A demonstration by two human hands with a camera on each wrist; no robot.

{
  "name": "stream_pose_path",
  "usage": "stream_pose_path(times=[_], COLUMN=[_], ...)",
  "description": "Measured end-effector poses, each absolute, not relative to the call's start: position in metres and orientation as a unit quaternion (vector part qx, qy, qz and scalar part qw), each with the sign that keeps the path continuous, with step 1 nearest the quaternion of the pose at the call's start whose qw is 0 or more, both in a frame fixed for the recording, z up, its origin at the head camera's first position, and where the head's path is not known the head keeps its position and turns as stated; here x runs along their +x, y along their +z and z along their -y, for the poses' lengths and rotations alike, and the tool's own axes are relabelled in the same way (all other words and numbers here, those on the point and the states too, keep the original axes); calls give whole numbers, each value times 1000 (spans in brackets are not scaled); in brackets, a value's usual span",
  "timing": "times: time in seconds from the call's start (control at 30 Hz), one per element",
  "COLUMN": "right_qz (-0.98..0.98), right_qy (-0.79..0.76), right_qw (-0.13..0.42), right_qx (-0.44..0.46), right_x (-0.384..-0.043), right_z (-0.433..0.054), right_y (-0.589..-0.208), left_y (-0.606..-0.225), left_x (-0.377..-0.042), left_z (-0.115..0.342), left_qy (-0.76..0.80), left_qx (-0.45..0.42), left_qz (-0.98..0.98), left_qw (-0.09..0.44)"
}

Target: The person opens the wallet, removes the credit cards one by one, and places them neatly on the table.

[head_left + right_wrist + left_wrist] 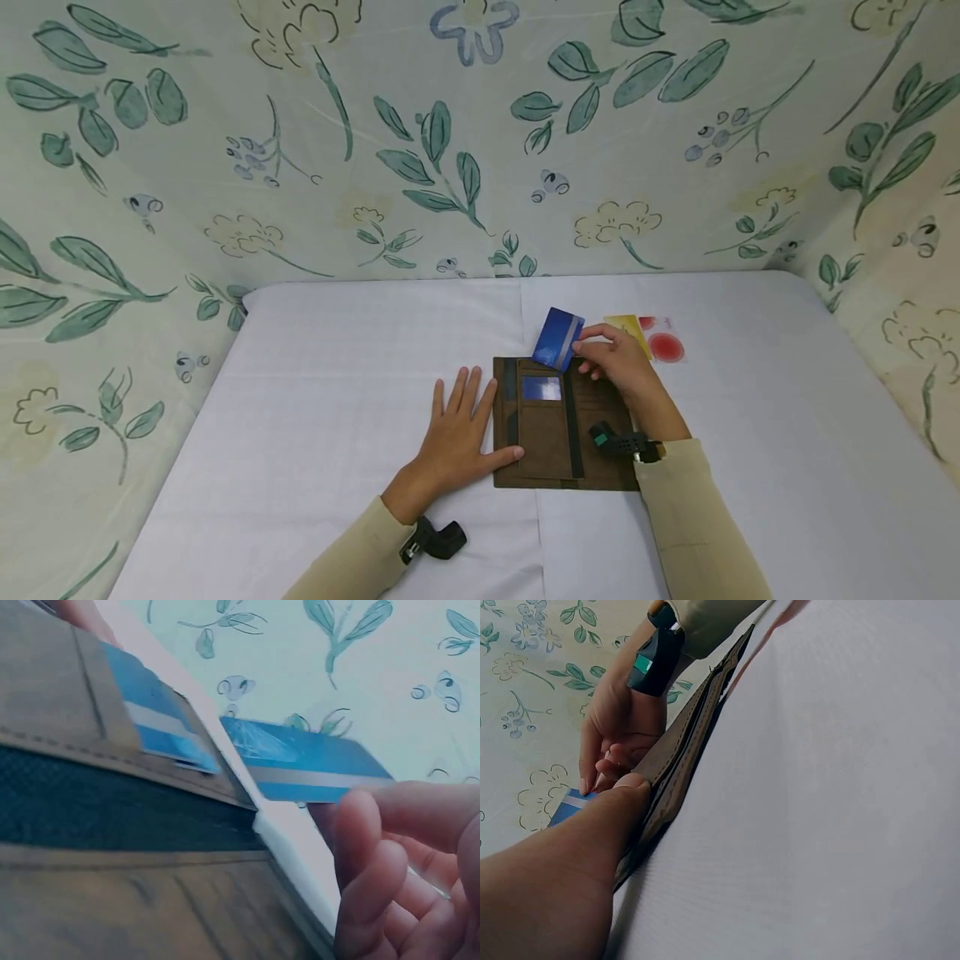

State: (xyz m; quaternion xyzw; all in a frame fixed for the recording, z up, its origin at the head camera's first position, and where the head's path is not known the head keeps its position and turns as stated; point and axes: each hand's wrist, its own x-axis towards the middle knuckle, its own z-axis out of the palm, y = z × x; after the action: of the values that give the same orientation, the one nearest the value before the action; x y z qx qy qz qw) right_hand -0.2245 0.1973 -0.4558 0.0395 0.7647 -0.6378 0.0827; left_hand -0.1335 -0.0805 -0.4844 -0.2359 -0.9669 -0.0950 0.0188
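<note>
A brown wallet (542, 442) lies spread open on the white table, with a dark band down its middle. My left hand (457, 437) rests flat at its left side, fingers straight, thumb on the wallet's edge. Between thumb and fingers my right hand (618, 362) pinches a blue card (553, 337) with a pale stripe, tilted over the wallet's top edge. Another blue card (542, 388) shows in a slot of the wallet's left half. In the right wrist view the pinched card (300, 761) appears just past the wallet's edge, its striped side toward the camera.
Behind the right hand lie a yellow card (628, 325) and a white card with red circles (666, 346), partly covered by that hand. The white-covered table (337, 400) reaches a floral cloth wall (450, 167) at the back. Each wrist wears a small black camera.
</note>
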Motion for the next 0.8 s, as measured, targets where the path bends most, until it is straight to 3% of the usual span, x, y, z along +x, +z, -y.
stream_pose_path(times=[0.3, 0.8], right_qz=[-719, -745], right_qy=[-690, -626], right_qw=[22, -65], right_qx=[85, 219], right_x=[-220, -214], right_z=[-221, -270], right_y=[-438, -435], left_y=[-483, -483], left_x=[-133, -132], left_z=[81, 81], left_qy=[-97, -101], left_qx=[-242, -241], left_qz=[965, 965], left_qw=[21, 22])
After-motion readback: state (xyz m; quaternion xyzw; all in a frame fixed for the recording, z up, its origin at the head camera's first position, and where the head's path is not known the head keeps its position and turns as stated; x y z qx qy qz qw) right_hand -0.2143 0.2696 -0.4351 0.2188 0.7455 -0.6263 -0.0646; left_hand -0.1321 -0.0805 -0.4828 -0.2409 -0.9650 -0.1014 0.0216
